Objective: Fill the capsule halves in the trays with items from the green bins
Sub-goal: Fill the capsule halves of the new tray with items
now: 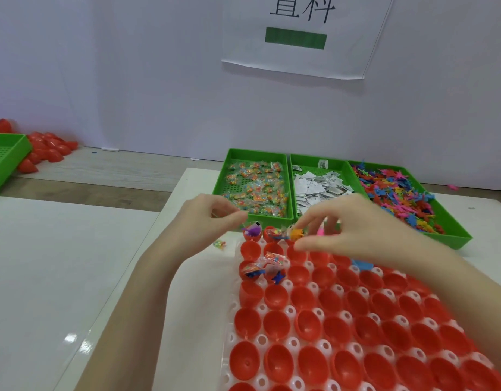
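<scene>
Green bins [253, 153], three, line the desk [60, 277]; two hands work apart; right hand [353, 230] pinches an orange toy [296, 234]; left hand [212, 218], fingers curled, grip unclear.

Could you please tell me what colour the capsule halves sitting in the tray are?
Red; the capsule halves show best in the head view.

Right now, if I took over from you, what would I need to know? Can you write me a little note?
Left hand: fingers curled by the tray's far left corner; whether it holds anything is unclear.
Right hand: pinches an orange toy over the far row.
Green bins behind the tray: candy packets, paper slips, colourful toys.
Done: a few red capsule halves at the far left corner hold items.
Left: nearly all other halves in the white tray look empty.
</scene>
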A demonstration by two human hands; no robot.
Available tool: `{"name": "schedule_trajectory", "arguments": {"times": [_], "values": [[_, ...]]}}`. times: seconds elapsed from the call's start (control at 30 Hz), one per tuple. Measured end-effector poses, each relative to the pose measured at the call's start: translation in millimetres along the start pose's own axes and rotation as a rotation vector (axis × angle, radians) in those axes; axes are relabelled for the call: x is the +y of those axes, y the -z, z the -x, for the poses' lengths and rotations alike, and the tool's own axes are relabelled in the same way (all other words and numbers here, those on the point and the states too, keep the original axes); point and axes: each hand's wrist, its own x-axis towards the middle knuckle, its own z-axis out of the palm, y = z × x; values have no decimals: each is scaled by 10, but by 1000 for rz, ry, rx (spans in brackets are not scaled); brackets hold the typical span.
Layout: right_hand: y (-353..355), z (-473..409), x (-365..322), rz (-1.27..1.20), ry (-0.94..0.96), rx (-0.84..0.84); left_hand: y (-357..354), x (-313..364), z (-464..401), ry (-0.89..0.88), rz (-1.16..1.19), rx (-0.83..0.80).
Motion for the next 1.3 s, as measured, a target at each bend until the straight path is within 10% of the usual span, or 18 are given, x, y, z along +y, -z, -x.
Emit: {"name": "schedule_trajectory", "arguments": {"times": [0.2,0.43,0.63,0.83,1.3], "values": [[431,95,1191,-71,-381,476,-97,-104,-170,-1,256,251],[285,142,1972,33,-730,58,-310,-90,-796,-21,-215,57],[174,77,2067,51,-706,293,-480,-188,-1006,47,-630,-136],[146,120,2092,84,-651,484,-511,-155,-964,-65,-608,155],[230,95,1887,-59,-641,787,-339,-253,-874,-14,-227,168]]}}
